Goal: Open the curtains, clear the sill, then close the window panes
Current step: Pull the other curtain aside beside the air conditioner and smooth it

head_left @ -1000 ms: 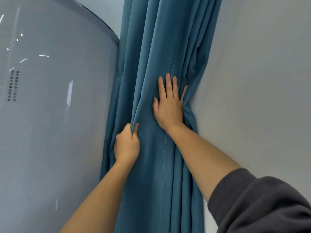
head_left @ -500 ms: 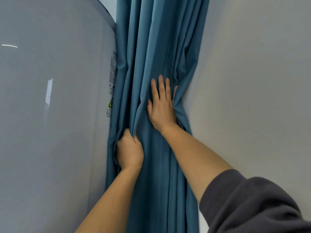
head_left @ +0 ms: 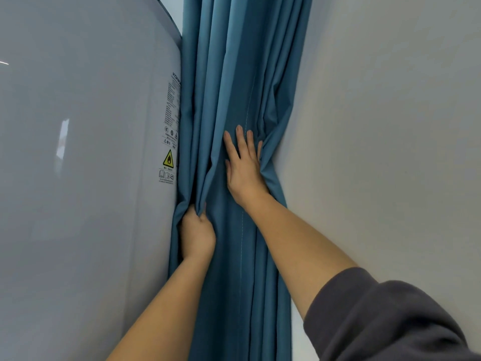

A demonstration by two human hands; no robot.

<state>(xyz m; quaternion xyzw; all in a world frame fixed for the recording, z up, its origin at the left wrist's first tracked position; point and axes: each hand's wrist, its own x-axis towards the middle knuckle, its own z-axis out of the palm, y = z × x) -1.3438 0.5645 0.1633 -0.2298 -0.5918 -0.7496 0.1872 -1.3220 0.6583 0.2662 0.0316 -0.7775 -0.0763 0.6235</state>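
The left hand [head_left: 197, 234] has a closed grip on a fold of the curtain [head_left: 229, 74]; the right hand [head_left: 244, 170] presses flat, fingers straight, on the curtain just above it.

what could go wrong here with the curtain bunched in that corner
The left hand grips a fold of the blue fabric curtain right beside the tall white glossy appliance; a hard tug might snag cloth there. The right hand only presses flat, so the gathered folds could spill back out once released.
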